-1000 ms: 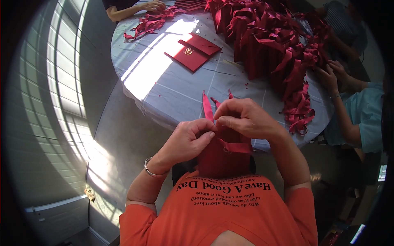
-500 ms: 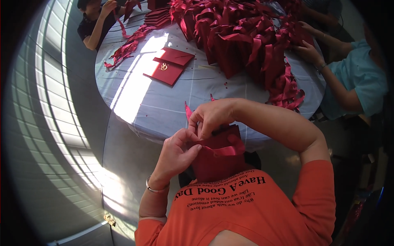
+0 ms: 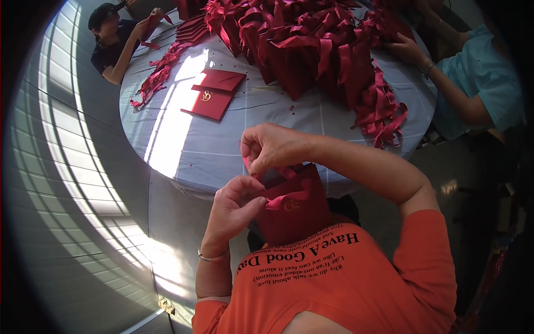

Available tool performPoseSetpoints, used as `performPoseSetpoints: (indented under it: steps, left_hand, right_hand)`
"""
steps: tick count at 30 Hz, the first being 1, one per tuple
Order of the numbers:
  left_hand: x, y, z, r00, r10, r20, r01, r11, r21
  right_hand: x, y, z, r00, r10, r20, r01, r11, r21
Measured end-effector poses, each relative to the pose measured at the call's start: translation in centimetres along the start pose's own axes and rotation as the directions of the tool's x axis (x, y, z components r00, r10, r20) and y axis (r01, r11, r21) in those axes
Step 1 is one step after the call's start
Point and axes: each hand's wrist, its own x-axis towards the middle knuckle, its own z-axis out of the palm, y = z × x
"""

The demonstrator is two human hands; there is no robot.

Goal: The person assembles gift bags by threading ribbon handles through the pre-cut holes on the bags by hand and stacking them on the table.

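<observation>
Close to my body a dark red paper gift bag (image 3: pixel 303 217) rests against my front, its mouth turned toward the table. A pinkish-red ribbon handle (image 3: pixel 286 199) loops across its face, over a gold mark. My left hand (image 3: pixel 236 203) is closed at the bag's left top corner, thumb and fingers pinching the edge beside the ribbon. Just above it, my right hand (image 3: pixel 272 147) is bent at the wrist and pinches a ribbon end; a bit of ribbon shows by its fingertips. The exact spot between the two hands is partly hidden by fingers.
A round table (image 3: pixel 261 114) with a pale cloth bears a large heap of red ribboned bags (image 3: pixel 311 50). Two folded red bags (image 3: pixel 214 100) lie left of it. Loose ribbons (image 3: pixel 381 114) lie right, more ribbons (image 3: pixel 158 75) left. Co-workers sit at both sides.
My right hand has shifted left and slightly up, drawing ribbon at the bag's top edge. The handle loop hangs lower left, uncovering the gold mark. The whole view has shifted a little.
</observation>
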Motion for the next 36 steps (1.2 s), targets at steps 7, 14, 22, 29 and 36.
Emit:
performPoseSetpoints:
  steps: [7,14,22,29,36]
  left_hand:
    - [0.0,-1.3,-0.8,0.997,0.069,-0.025,-0.067,0.995,0.077]
    - [0.5,-1.8,-0.6,0.996,0.094,-0.008,-0.093,0.993,0.078]
    - [0.5,-1.9,-1.2,0.997,0.080,0.003,-0.079,0.988,0.130]
    - [0.7,-2.7,-1.2,0.994,0.112,0.004,-0.112,0.993,0.043]
    - [0.1,-2.0,-0.7,0.992,0.125,0.001,-0.124,0.990,0.070]
  right_hand:
    - [-5.3,1.3,-0.7,0.850,-0.524,-0.055,0.478,0.811,-0.338]
    - [-8.2,2.8,2.9,0.704,-0.709,-0.036,0.372,0.412,-0.832]
    - [-7.0,3.5,3.5,0.310,-0.941,-0.136,0.324,0.239,-0.915]
    - [-7.8,1.9,1.2,0.591,-0.797,-0.125,0.657,0.565,-0.498]
    - [-2.4,1.5,-0.3,0.941,-0.318,-0.115,0.289,0.933,-0.213]
